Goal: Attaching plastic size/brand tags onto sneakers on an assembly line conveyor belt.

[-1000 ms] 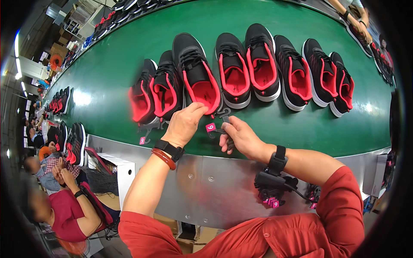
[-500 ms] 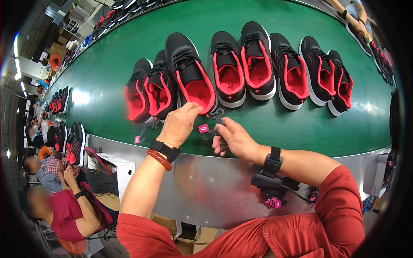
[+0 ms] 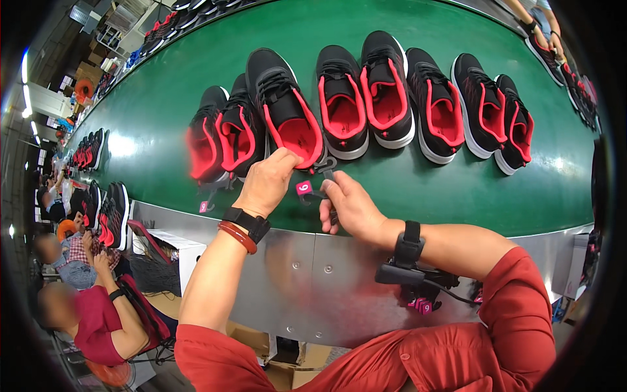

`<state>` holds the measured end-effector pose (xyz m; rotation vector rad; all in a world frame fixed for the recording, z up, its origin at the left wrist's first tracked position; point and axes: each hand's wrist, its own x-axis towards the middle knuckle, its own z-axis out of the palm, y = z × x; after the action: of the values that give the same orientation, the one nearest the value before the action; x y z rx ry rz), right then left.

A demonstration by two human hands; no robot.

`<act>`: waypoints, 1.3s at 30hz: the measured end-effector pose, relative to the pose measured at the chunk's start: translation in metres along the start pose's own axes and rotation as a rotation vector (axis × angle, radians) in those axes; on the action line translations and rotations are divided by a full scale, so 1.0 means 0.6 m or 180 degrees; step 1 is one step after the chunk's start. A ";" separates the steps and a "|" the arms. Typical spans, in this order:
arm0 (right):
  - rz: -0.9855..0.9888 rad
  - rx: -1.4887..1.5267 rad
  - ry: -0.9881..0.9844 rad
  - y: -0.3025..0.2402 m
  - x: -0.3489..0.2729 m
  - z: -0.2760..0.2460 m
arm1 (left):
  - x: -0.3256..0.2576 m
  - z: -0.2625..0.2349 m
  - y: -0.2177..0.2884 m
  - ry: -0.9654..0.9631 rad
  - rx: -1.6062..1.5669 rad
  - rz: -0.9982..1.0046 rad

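Black-and-red shoe (image 3: 281, 101) and dark hanger (image 3: 326, 167), one per hand, at green work surface

Surface: long, smooth green work surface (image 3: 470, 202), glossy with light glare at left; curves through the fisheye. Near side edged by a bare metal panel (image 3: 307, 287) with bolts. Eight shoes stand in a row on the green, toes away from the wearer; the pinched shoe is third from left. Leftmost shoe (image 3: 208, 124) partly blurred, a pink-tagged hanger below it.

Room: busy workshop. Left: seated person in dark red top (image 3: 98, 330), others behind, orange fan (image 3: 84, 89), strip lights (image 3: 26, 85). Upper right: co-worker's hands (image 3: 555, 49) at more shoes. Below the panel: cardboard boxes (image 3: 245, 343). Hanger bundle (image 3: 428, 294), pink tags showing, by the right forearm.

Pose: both forearms reach up from the lower edge, red sleeves at the elbows. Left hand (image 3: 268, 183) slants up and right, thumb and fingers pinching the shoe's heel collar. Right hand (image 3: 354, 208) angles up and left, thumb against curled fingers, gripping the hanger; hook right beside the heel, contact unclear. Pink tag (image 3: 304, 188) sits between the hands.
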<state>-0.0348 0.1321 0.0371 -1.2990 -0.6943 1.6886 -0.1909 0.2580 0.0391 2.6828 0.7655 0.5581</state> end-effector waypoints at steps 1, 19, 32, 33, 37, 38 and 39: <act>-0.0045 0.0002 0.0032 0.000 0.002 -0.007 | 0.000 0.001 0.001 0.0007 -0.0005 -0.0019; -0.0031 0.0554 -0.0120 0.023 0.005 -0.001 | 0.001 0.002 0.014 0.0045 0.0043 -0.0127; 0.0032 0.0388 -0.0116 0.020 -0.011 0.005 | 0.000 -0.002 0.024 0.0055 0.0001 -0.0260; -0.0011 0.0435 -0.0045 0.018 -0.008 0.001 | -0.002 -0.003 0.026 0.0077 -0.0012 -0.0308; 0.0006 0.0471 -0.0140 0.015 -0.003 0.001 | 0.001 0.002 0.027 0.0063 -0.0027 -0.0296; 0.0000 0.0560 -0.0125 0.018 -0.003 0.002 | 0.001 0.002 0.027 0.0079 -0.0046 -0.0320; -0.0038 0.0602 -0.0106 0.020 -0.002 0.002 | 0.001 0.002 0.028 0.0096 -0.0067 -0.0344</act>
<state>-0.0392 0.1253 0.0280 -1.1346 -0.5458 1.7251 -0.1824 0.2445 0.0449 2.6011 0.9017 0.5775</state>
